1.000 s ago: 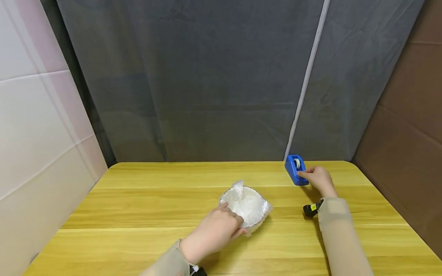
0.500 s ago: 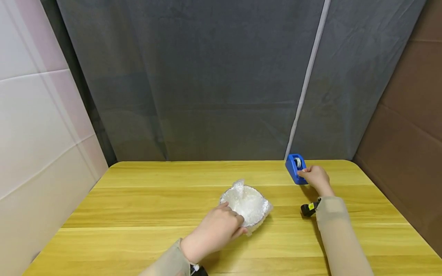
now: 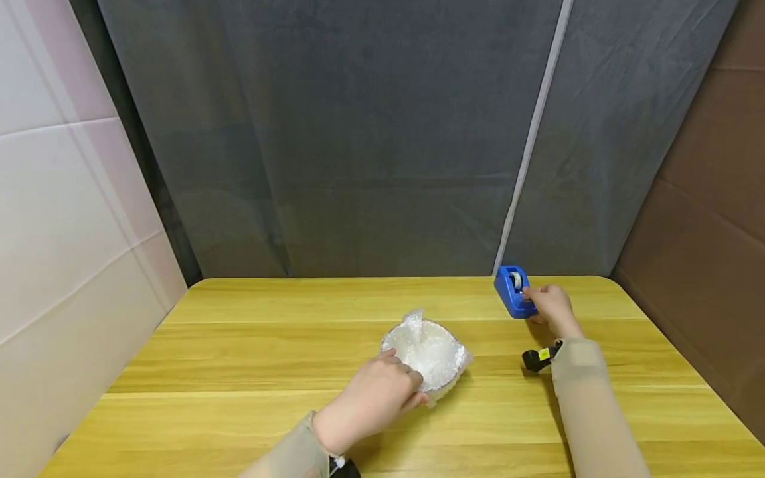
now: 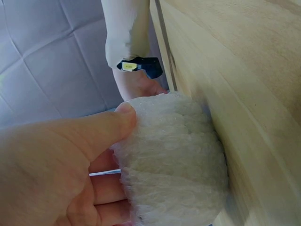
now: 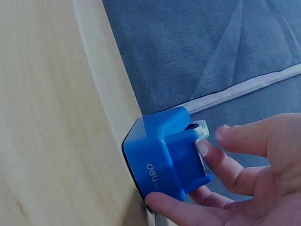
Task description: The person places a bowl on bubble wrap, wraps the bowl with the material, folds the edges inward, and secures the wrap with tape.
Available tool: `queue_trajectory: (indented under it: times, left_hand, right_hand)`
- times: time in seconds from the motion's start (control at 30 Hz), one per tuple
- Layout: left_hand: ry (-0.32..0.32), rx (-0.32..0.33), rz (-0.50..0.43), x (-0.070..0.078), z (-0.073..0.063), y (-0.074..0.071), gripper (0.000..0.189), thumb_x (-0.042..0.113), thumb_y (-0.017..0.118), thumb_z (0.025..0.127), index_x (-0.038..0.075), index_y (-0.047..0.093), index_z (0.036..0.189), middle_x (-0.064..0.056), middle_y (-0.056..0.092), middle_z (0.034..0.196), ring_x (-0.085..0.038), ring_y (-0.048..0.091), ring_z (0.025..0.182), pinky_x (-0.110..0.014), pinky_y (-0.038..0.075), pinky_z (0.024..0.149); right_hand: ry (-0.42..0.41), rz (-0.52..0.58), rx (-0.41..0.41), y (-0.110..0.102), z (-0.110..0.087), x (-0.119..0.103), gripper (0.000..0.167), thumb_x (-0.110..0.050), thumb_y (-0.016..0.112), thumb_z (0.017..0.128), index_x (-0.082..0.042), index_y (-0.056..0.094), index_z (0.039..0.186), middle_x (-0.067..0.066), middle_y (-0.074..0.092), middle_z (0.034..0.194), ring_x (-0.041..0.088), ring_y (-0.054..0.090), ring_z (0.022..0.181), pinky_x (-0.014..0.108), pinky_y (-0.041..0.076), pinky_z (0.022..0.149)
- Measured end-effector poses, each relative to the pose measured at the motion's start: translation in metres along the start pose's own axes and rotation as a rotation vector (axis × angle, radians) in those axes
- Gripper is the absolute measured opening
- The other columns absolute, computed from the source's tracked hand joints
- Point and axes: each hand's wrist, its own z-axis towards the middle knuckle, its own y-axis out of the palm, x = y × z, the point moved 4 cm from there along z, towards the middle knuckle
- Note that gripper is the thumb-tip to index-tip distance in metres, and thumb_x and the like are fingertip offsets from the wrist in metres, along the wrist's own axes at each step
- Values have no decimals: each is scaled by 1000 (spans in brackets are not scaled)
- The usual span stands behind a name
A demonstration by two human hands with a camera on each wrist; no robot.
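Observation:
A round bowl shape wrapped in bubble wrap (image 3: 436, 358) sits on the table, its hollow facing up. My left hand (image 3: 376, 395) grips its near-left rim, with the thumb against the outer wall and the other fingers over the inside, as the left wrist view (image 4: 174, 160) also shows. Farther right stands a blue tape dispenser (image 3: 509, 292) with a white roll. My right hand (image 5: 254, 174) is at its front end: one fingertip touches the toothed cutting edge (image 5: 201, 160), and another finger lies against the lettered side. The thumb tip is just off the clear tape roll (image 5: 202, 128).
The wooden table (image 3: 239, 352) ends at a dark grey curtain (image 3: 370, 146) with a pale vertical strip. A white panel (image 3: 72, 199) stands on the left, a brown one (image 3: 699, 232) on the right. A black wrist camera (image 3: 536, 359) hangs off the right sleeve.
My right hand's upper fingertips have shifted slightly up along the dispenser toward the cutting edge, while lower fingers now show under its front. The left hand and wrapped bowl have stayed put.

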Motion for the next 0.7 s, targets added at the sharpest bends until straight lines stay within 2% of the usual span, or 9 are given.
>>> queue_trajectory:
  times: [0.1,0.3,0.47,0.57,0.7]
  left_hand:
    - [1,1,5,0,0,0,34,41,65,91,19,55,66,10,57,61,-12,62,68,-41,48,97]
    - [-5,-11,4,-1,-2,-1,34,42,65,90,19,57,67,9,59,63,-12,62,68,-41,48,97]
    - [-11,5,3,-3,-4,-2,33,42,66,89,19,58,67,9,61,64,-12,61,67,-43,48,97]
    - [-12,14,3,-3,-4,-3,34,42,67,89,19,57,66,9,61,64,-12,62,66,-43,48,97]
    - [-14,2,1,-4,-3,-3,34,41,66,89,19,57,66,9,60,63,-12,62,66,-43,48,97]
  right_hand:
    - [21,36,-10,0,0,0,54,-23,45,100,21,36,131,38,39,135,46,48,118,45,52,90]
    - [51,130,-73,1,-1,1,64,-24,41,102,22,18,140,39,27,143,48,39,127,48,46,97]
    - [63,172,-99,3,0,0,67,-24,43,102,22,14,140,40,25,144,49,37,129,49,43,99]
    - [75,196,-106,4,2,-1,69,-24,44,102,21,11,142,40,24,144,48,37,129,45,45,98]
    - [91,233,-122,3,3,0,70,-23,45,101,20,9,144,39,23,146,42,42,125,34,53,90]
